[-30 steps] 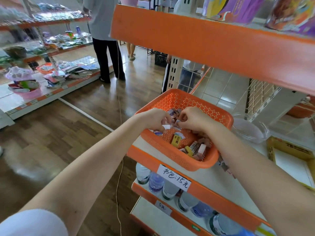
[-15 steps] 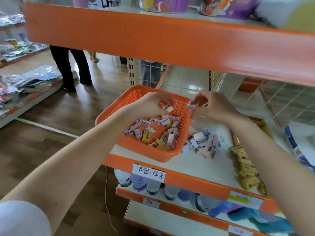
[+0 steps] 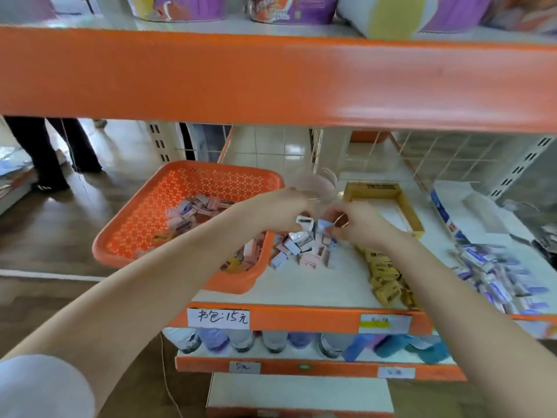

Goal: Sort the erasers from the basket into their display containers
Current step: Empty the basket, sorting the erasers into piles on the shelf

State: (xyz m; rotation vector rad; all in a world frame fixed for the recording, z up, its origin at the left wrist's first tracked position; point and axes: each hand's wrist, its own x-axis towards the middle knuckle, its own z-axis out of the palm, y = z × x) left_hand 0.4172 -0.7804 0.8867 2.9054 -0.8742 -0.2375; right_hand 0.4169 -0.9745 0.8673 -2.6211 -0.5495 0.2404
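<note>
An orange perforated basket (image 3: pixel 168 206) sits at the shelf's left end, holding several small wrapped erasers (image 3: pixel 193 209). Just right of it a loose pile of pink, white and blue erasers (image 3: pixel 301 251) lies on the white shelf. My left hand (image 3: pixel 289 209) hovers over that pile with a small white eraser (image 3: pixel 304 222) at its fingertips. My right hand (image 3: pixel 358 223) is close beside it, pinching a bluish eraser (image 3: pixel 324 225). Behind the hands stands a clear round container (image 3: pixel 319 184), and right of it an open yellow cardboard box (image 3: pixel 388 203).
Yellow erasers (image 3: pixel 387 282) lie in a row near the shelf's front edge; blue-and-white ones (image 3: pixel 500 282) are heaped at the right beside a white box (image 3: pixel 461 212). An orange shelf (image 3: pixel 271 79) hangs low overhead. Bottles (image 3: pixel 271 342) fill the shelf below. A person's legs (image 3: pixel 45 155) stand at left.
My view has swung right along the shelf. Both hands have moved out of the basket and rightward, now meeting over the loose eraser pile, each holding an eraser.
</note>
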